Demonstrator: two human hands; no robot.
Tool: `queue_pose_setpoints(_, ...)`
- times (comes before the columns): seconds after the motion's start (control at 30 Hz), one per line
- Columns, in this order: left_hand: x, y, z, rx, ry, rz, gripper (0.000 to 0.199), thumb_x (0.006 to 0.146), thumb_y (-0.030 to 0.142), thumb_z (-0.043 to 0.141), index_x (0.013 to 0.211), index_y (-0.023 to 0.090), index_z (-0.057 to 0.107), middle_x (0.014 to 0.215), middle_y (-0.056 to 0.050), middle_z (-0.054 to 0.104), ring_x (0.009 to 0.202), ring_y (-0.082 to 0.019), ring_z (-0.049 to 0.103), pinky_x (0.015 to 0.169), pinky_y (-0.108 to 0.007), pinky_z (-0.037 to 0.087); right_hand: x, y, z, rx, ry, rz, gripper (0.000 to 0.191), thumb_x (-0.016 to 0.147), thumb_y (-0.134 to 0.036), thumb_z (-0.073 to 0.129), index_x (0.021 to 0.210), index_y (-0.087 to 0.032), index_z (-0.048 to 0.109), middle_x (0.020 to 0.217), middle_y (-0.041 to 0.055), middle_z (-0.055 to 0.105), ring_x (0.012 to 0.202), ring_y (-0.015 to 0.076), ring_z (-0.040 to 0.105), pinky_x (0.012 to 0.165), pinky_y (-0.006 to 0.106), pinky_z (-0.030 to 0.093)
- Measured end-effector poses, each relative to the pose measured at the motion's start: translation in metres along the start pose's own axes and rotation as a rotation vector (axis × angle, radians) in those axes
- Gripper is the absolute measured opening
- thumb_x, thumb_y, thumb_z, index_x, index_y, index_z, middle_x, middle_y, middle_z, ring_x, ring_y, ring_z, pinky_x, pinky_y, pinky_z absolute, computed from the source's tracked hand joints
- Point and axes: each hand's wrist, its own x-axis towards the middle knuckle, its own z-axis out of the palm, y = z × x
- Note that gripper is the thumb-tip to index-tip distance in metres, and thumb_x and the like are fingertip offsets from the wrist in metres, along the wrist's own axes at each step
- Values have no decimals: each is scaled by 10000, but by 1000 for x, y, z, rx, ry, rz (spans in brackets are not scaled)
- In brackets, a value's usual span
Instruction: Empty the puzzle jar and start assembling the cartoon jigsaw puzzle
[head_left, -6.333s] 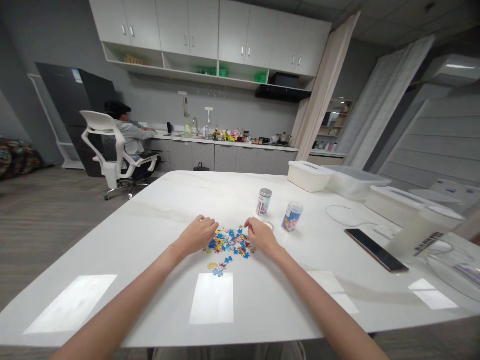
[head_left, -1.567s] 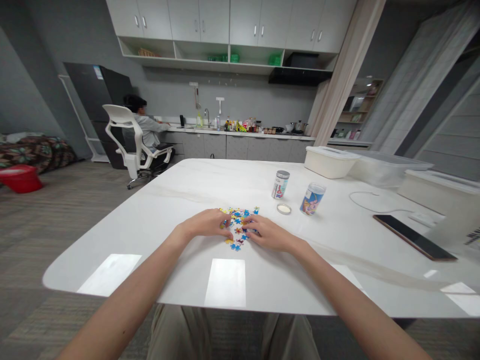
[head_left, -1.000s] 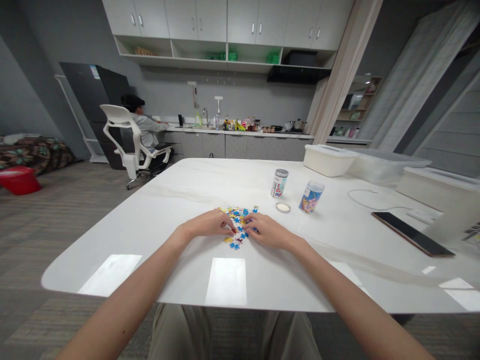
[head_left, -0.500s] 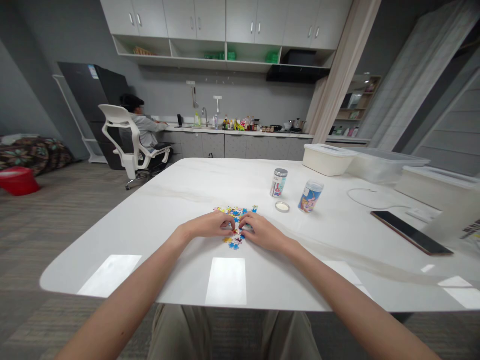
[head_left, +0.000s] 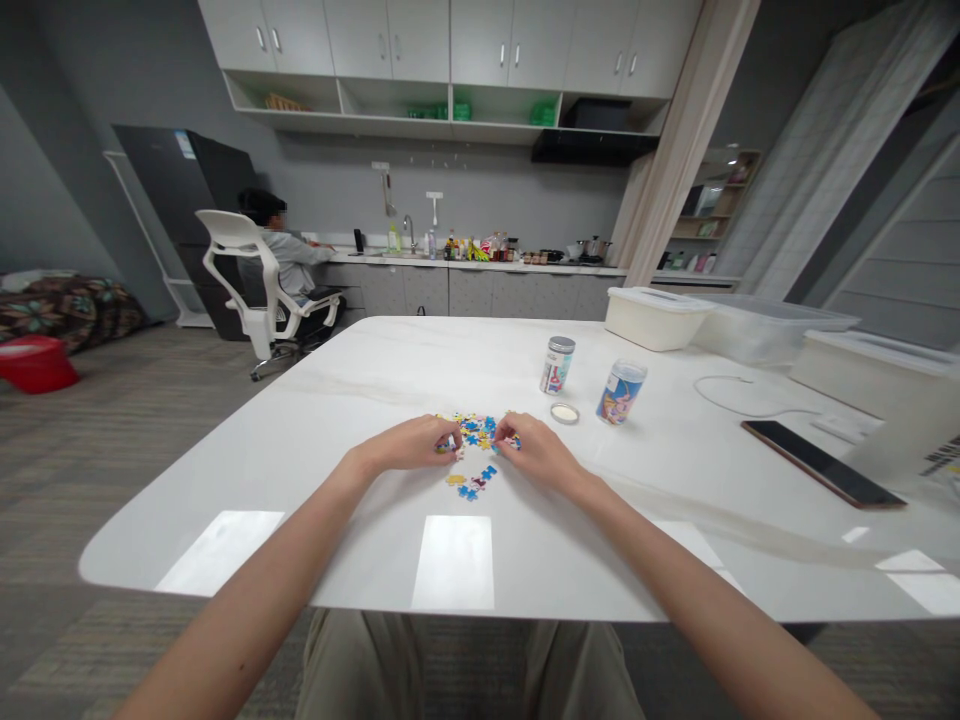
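A pile of small coloured puzzle pieces [head_left: 474,428] lies on the white table [head_left: 315,420]. My left hand [head_left: 420,443] is at the pile's left side, its fingers curled and closed at the pieces; what they hold is too small to name. On the right side my right hand [head_left: 531,450] has thumb and fingertips pinched together over the pieces, and what is between them cannot be made out. Nearer to me, between the forearms, lie several separate pieces: a yellow one [head_left: 455,480], a dark one [head_left: 478,483] and blue ones [head_left: 468,493].
Beyond my right hand stand a lidded can [head_left: 557,366] and a clear-topped can [head_left: 621,392], with a round lid [head_left: 565,413] beside them. A phone [head_left: 821,464], a white cable [head_left: 739,408] and storage boxes [head_left: 656,320] are on the right. A person [head_left: 289,260] sits at the counter.
My hands have moved apart and slightly away from me, back to the sides of the pile. A blue piece near the small group is now uncovered.
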Motion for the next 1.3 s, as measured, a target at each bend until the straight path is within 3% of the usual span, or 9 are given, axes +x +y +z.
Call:
queue_pose_setpoints(0.17,2,1,1,8,10,22,233,864,317,527,998,203,679,830,-28,663,693,-138,556,632,-234,384,3,10,-13,-52,112,156,125,837,-179,555,861,-193,677,820,35,706,769,172,629,732,290,451)
queue_pose_setpoints(0.27,3,-2,2,38,56,14,266,901,337,478,1046,211,662,855,-29,658,730,-148,571,660,-241,408,4,17,-15,-52,100,243,171,826,-171,541,872,-202,703,807,27,721,730,168,650,702,277,464)
queue_pose_setpoints(0.4,2,-15,3,126,128,25,280,904,342,465,1053,186,643,1037,-80,641,945,-198,602,839,-292,447,6,32,-13,-35,69,339,187,801,-154,553,872,-189,722,777,28,725,708,162,665,682,254,468)
queue_pose_setpoints(0.6,1,-37,12,117,44,40,428,950,417,396,1274,198,570,1380,-93,540,1235,-215,521,1061,-327,365,6,51,-12,-144,55,326,168,786,-143,577,859,-163,727,851,64,705,816,173,641,751,268,464)
queue_pose_setpoints(0.73,2,-36,13,111,-2,31,438,958,424,379,1298,227,571,1409,-68,528,1261,-209,512,1077,-335,361,7,52,-11,-162,95,287,179,813,-129,562,927,-153,698,913,72,666,865,170,598,825,297,450)
queue_pose_setpoints(0.97,1,-17,9,24,-9,89,410,952,378,402,1310,258,561,1392,-43,547,1251,-208,526,1074,-360,374,9,52,-1,-99,110,214,197,827,-151,554,1008,-158,633,981,68,587,955,177,563,914,338,433)
queue_pose_setpoints(1.1,0,-16,10,-1,9,142,385,943,350,433,1301,294,561,1371,-24,569,1218,-198,553,1044,-356,416,11,55,-9,-124,244,238,242,834,-169,525,1069,-173,586,1047,90,549,1011,209,555,952,384,432)
queue_pose_setpoints(1.3,3,-26,13,96,67,110,413,958,417,394,1315,288,558,1405,-33,535,1255,-227,527,1053,-363,414,8,67,-59,-297,761,348,442,806,-130,486,1246,-154,458,1315,183,454,1248,297,426,1022,463,376)
